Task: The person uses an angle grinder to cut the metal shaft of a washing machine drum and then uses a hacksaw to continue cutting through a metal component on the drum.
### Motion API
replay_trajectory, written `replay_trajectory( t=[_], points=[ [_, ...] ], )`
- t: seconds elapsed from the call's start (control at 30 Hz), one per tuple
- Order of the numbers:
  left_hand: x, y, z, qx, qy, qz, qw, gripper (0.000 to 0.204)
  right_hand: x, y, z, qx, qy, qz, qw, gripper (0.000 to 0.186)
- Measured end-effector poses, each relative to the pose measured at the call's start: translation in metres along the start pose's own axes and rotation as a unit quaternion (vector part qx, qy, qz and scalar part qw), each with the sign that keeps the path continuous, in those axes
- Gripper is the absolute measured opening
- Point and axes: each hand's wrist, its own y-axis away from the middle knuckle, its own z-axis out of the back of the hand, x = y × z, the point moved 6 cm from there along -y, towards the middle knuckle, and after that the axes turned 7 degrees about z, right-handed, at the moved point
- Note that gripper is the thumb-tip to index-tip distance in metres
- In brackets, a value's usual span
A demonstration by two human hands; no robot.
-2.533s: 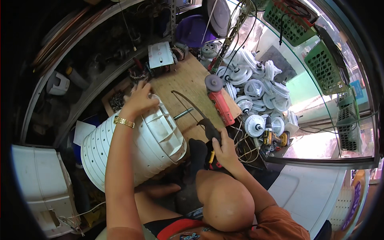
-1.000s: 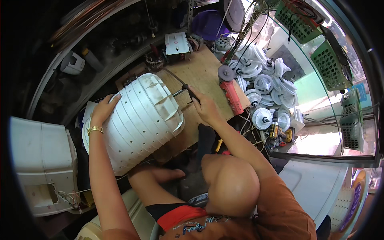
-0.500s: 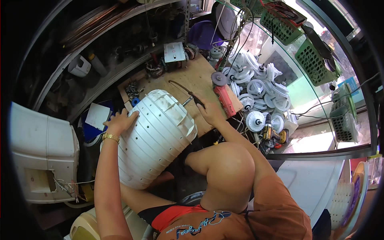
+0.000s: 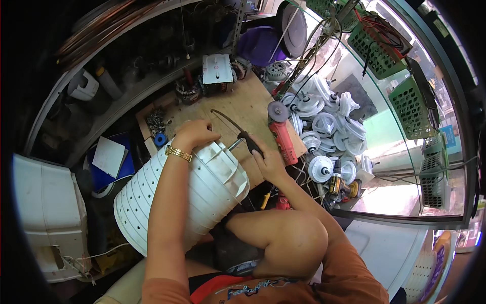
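A white, ribbed washing-machine spin tub (image 4: 215,175) with rows of small holes lies tilted across my lap, its finned end with a metal shaft facing up and right. My left hand (image 4: 196,133), with a gold watch at the wrist, rests at the upper edge of that end. Its fingers are curled over the edge, the tips partly hidden. In my right hand (image 4: 268,162) is a curved-bladed knife (image 4: 249,142), held by its black handle right beside the shaft. Its thin brown blade arcs up and left over the wooden board (image 4: 243,101).
A red angle grinder (image 4: 282,137) lies on the board's right side, with a heap of white pulley-like parts (image 4: 324,124) and a yellow-black drill (image 4: 344,187) beyond. Loose screws (image 4: 158,122) and a blue ring (image 4: 160,139) sit left. Green baskets (image 4: 412,109) hang at right.
My left hand has moved right and up from the tub's side to its finned end, its spread fingers now curled. The tub has shifted slightly; my right hand still holds the knife.
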Motion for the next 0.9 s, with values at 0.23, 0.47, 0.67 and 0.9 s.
replay_trajectory(
  t=[0.23, 0.47, 0.67, 0.9],
  points=[
    [0.025, -0.011, 0.003, 0.099, 0.089, 0.020, 0.991, 0.040, 0.048, 0.046, 0.040, 0.056, 0.007, -0.050, 0.997, 0.053],
    [-0.018, 0.011, -0.015, 0.020, 0.039, -0.078, 0.996, 0.022, 0.044, 0.054, 0.055, 0.045, 0.028, -0.062, 0.997, 0.052],
    [-0.013, 0.014, -0.005, 0.053, 0.006, -0.011, 0.999, 0.023, 0.036, 0.051, 0.046, 0.002, 0.003, -0.066, 0.998, 0.050],
    [-0.032, 0.004, -0.019, 0.059, -0.019, -0.023, 0.998, 0.024, 0.011, 0.031, 0.024, -0.010, -0.020, -0.085, 0.996, 0.053]
  ],
)
